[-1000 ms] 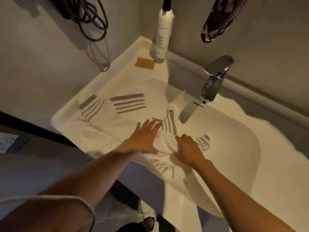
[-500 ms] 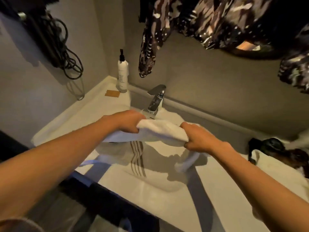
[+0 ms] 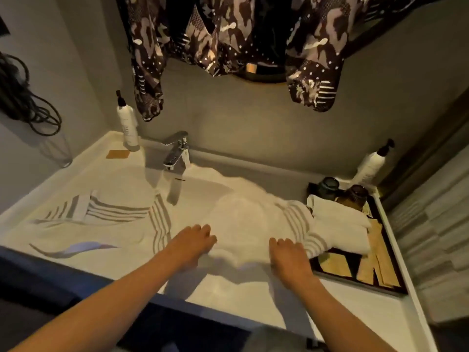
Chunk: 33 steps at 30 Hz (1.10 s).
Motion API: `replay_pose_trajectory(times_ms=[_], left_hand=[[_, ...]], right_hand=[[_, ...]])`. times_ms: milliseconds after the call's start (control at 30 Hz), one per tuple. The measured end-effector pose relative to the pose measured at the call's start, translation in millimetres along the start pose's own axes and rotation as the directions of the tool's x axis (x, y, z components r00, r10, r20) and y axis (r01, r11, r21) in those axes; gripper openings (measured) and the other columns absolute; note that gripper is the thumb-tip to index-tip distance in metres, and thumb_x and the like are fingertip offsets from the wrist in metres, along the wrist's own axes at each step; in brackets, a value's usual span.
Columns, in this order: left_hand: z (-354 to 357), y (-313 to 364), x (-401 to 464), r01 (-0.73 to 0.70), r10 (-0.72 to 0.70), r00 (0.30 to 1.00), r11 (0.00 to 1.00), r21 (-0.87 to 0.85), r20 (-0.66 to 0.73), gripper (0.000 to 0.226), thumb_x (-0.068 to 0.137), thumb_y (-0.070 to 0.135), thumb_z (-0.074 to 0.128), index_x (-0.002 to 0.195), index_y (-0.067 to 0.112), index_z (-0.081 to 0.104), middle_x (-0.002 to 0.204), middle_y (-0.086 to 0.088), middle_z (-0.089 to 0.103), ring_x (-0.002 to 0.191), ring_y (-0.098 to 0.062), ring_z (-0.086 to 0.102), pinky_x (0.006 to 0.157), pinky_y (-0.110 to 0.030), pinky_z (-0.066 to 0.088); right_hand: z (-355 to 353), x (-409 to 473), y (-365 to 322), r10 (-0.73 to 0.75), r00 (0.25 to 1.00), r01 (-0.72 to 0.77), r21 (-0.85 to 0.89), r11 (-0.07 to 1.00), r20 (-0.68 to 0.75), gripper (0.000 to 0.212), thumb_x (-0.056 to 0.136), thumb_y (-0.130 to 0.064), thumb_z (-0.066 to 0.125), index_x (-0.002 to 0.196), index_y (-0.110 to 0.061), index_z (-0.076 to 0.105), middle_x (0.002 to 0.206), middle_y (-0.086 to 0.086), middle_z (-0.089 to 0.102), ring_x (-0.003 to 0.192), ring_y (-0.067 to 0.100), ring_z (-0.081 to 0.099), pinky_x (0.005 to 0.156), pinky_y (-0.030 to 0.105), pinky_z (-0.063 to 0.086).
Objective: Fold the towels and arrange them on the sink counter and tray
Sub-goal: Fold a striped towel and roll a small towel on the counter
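Your left hand (image 3: 194, 243) and right hand (image 3: 289, 252) each pinch the near edge of a white striped towel (image 3: 243, 219), spread over the basin right of the tap (image 3: 177, 153); a second towel (image 3: 101, 222) lies left of the tap and a folded one (image 3: 340, 224) rests on the tray (image 3: 360, 283), far right. It looks soft, light and floppy, so hold corners. No writing on either bottle (image 3: 128, 125) is legible.

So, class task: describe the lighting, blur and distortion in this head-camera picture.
Head view: dim, warm light; overexposed glare on the sink; the towel is motion-blurred, losing detail; hard shadows fall beneath both forearms; wide-angle distortion bends the counter edge.
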State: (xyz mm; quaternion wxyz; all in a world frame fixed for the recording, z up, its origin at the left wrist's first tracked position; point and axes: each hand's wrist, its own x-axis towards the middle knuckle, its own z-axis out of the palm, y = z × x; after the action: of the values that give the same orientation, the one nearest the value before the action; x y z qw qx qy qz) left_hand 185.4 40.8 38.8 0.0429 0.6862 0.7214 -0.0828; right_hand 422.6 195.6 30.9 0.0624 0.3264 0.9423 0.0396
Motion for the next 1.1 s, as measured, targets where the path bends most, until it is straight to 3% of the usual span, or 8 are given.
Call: replay_pose_trajectory(times_ms=[67, 167, 267, 400, 500, 633, 900, 1100], left_hand=[[29, 27, -13, -0.026, 0.059, 0.95, 0.993, -0.111, 0.308, 0.047, 0.086, 0.027, 0.051, 0.133, 0.018, 0.047, 0.124, -0.009, 0.049, 0.107, -0.029, 0.05, 0.077, -0.037, 0.04], [38, 37, -13, 0.038, 0.034, 0.949, 0.975, -0.219, 0.315, 0.041, 0.088, 0.031, 0.043, 0.128, 0.022, 0.049, 0.122, -0.005, 0.058, 0.107, -0.024, 0.049, 0.076, -0.033, 0.035], [34, 33, 4, -0.003, 0.044, 0.915, 0.995, -0.102, 0.402, 0.043, 0.08, 0.027, 0.05, 0.123, 0.024, 0.048, 0.115, -0.003, 0.061, 0.108, -0.025, 0.046, 0.081, -0.036, 0.035], [36, 16, 12, -0.171, 0.107, 0.858, 0.982, 0.083, 0.502, 0.047, 0.085, 0.03, 0.058, 0.132, 0.028, 0.054, 0.12, -0.002, 0.059, 0.116, -0.026, 0.046, 0.089, -0.036, 0.038], [21, -4, 14, -0.136, 0.127, 0.943, 0.991, 0.009, 0.307, 0.024, 0.083, 0.033, 0.061, 0.106, 0.025, 0.065, 0.106, -0.004, 0.065, 0.106, -0.026, 0.057, 0.086, -0.036, 0.048], [-39, -34, 26, 0.043, -0.043, 0.999, 0.991, -0.128, 0.005, 0.02, 0.083, 0.035, 0.063, 0.095, 0.02, 0.059, 0.094, -0.011, 0.07, 0.092, -0.034, 0.066, 0.068, -0.036, 0.048], [-158, -71, 82, 0.212, -0.209, 0.961, 0.977, -0.007, -0.183, 0.013, 0.083, 0.026, 0.062, 0.094, 0.019, 0.066, 0.098, -0.014, 0.07, 0.096, -0.037, 0.066, 0.071, -0.036, 0.048], [-242, -64, 114, 0.231, -0.242, 0.867, 0.97, -0.079, -0.435, 0.013, 0.084, 0.024, 0.063, 0.094, 0.018, 0.067, 0.096, -0.021, 0.068, 0.092, -0.044, 0.064, 0.07, -0.041, 0.048]], right_hand=[[46, -34, -8, -0.053, 0.97, 0.038, 0.065, 0.997, 0.238, 0.046, 0.088, -0.025, 0.052, 0.132, -0.014, 0.044, 0.118, 0.011, 0.058, 0.11, 0.034, 0.054, 0.092, 0.045, 0.038], [69, -59, -11, -0.112, 0.955, 0.088, 0.099, 0.991, 0.273, 0.042, 0.072, -0.038, 0.058, 0.11, -0.02, 0.055, 0.09, 0.004, 0.065, 0.081, 0.03, 0.064, 0.071, 0.045, 0.049], [78, -59, 0, -0.144, 0.966, 0.144, 0.016, 0.99, 0.216, 0.038, 0.056, -0.046, 0.073, 0.086, -0.025, 0.063, 0.068, -0.002, 0.063, 0.06, 0.021, 0.062, 0.055, 0.039, 0.05], [58, -53, 11, -0.224, 0.915, 0.241, -0.007, 0.971, 0.336, 0.03, 0.069, -0.033, 0.074, 0.094, -0.019, 0.066, 0.094, 0.008, 0.063, 0.083, 0.029, 0.061, 0.071, 0.041, 0.046], [30, -40, 25, -0.264, 0.892, 0.237, 0.12, 0.964, 0.367, 0.035, 0.088, -0.024, 0.057, 0.121, -0.013, 0.051, 0.118, 0.014, 0.057, 0.1, 0.036, 0.058, 0.069, 0.036, 0.036], [-27, -13, 62, -0.189, 0.943, 0.178, 0.066, 0.982, 0.272, 0.047, 0.088, -0.03, 0.057, 0.13, -0.019, 0.04, 0.115, 0.016, 0.062, 0.1, 0.037, 0.061, 0.064, 0.034, 0.035], [-144, 36, 131, 0.114, 0.991, -0.122, -0.128, 0.984, -0.067, 0.025, 0.083, -0.02, 0.06, 0.098, -0.018, 0.041, 0.09, 0.01, 0.064, 0.08, 0.035, 0.063, 0.059, 0.038, 0.047], [-217, 18, 187, 0.313, 0.891, -0.372, -0.132, 0.919, -0.329, 0.03, 0.082, -0.02, 0.061, 0.101, -0.017, 0.038, 0.093, 0.019, 0.067, 0.084, 0.041, 0.065, 0.062, 0.039, 0.044]])
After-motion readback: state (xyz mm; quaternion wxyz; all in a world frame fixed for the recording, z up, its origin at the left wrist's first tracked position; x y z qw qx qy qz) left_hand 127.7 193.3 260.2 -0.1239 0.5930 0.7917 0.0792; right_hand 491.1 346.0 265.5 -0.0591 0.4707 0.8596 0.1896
